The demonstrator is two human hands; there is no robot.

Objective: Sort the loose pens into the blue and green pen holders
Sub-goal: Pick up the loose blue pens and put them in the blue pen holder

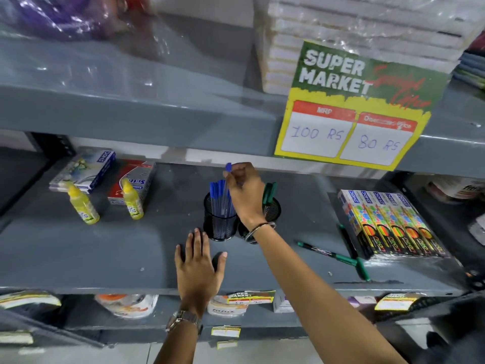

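Right hand (244, 191): pinching blue pen (228, 168) above blue-pen holder (220, 222), mesh cup on grey shelf (78, 248), already holding several blue pens. Left hand (197, 266): flat on shelf, fingers spread, holding nothing. Green-pen holder (273, 209): just right, partly hidden by wrist. Loose green pens (333, 254): on shelf, right, beside boxes (391, 224).
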